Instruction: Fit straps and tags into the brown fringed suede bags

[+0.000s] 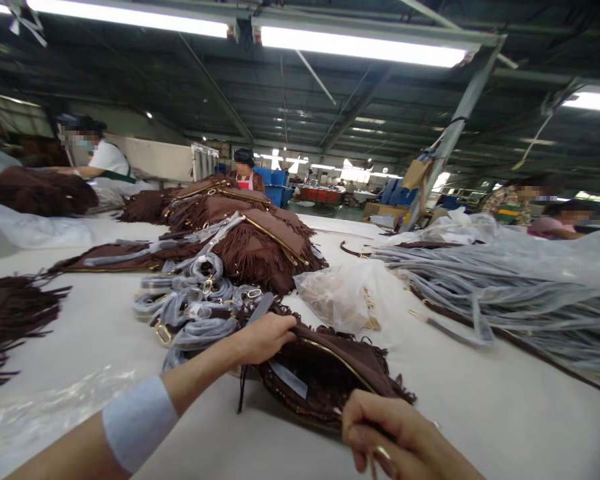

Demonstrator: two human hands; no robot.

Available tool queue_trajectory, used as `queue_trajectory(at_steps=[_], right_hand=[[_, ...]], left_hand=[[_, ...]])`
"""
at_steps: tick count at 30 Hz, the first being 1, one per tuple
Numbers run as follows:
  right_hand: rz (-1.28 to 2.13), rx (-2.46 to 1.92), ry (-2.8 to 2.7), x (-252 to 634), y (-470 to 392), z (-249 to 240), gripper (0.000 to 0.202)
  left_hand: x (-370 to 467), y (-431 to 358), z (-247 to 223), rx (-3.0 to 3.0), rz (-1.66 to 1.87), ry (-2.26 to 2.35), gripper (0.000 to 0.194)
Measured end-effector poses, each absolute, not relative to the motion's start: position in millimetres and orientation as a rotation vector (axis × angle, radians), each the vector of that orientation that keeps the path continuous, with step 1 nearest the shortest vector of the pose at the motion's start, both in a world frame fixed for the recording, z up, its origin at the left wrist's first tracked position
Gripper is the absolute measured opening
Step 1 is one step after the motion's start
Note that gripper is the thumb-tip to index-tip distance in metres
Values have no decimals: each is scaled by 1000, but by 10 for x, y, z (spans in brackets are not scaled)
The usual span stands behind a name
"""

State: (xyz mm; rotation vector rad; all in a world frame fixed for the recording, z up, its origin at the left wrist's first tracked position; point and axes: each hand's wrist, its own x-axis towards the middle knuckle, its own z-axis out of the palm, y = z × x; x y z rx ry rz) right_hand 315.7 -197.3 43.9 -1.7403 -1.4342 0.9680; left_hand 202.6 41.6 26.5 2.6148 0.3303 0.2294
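A brown fringed bag (pixel 345 357) lies on the white table with its gold zipper undone and its mouth gaping, showing a dark lining and a grey strip inside. My left hand (pixel 267 339) pinches the bag's upper edge near its left end. At the bag's lower right, my right hand (pixel 393 430) is closed on a thin piece with a gold-coloured metal part, which hangs below the fingers. Wrapped, coiled straps (pixel 205 320) with gold clasps sit just left of the bag. Behind it rests a clear plastic bag (pixel 343 293) with gold chain pieces.
Brown fringed bags (pixel 260 240) are piled behind the coils, and another fringed piece (pixel 15 320) lies at left. Long wrapped straps (pixel 505 287) spread over the right side. Clear plastic (pixel 45 420) covers the near left. People are at the far left, middle and right.
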Motion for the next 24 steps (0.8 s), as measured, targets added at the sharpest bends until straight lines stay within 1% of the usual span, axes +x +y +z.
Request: queue_trajectory(at_steps=[2, 4, 8, 15, 20, 24], right_hand=[[814, -1805, -1472, 3158, -1722, 285, 16], [684, -1890, -1485, 3193, -1528, 76, 12], [610, -1966, -1455, 3221, -1309, -203, 16], [367, -2069, -1502, 3159, -1072, -261, 20], [259, -2069, -1566, 3218, -1020, -394, 23], [196, -2105, -1564, 3192, -1027, -386, 25]], left_hand=[[2038, 464, 248, 2565, 248, 356, 17], [2055, 513, 217, 2504, 261, 381, 19], [2129, 632, 120, 2376, 272, 430, 18], [2187, 769, -73, 2169, 298, 520, 16], [2192, 758, -141, 2095, 347, 581, 12], [2206, 748, -142, 2064, 359, 605, 10]])
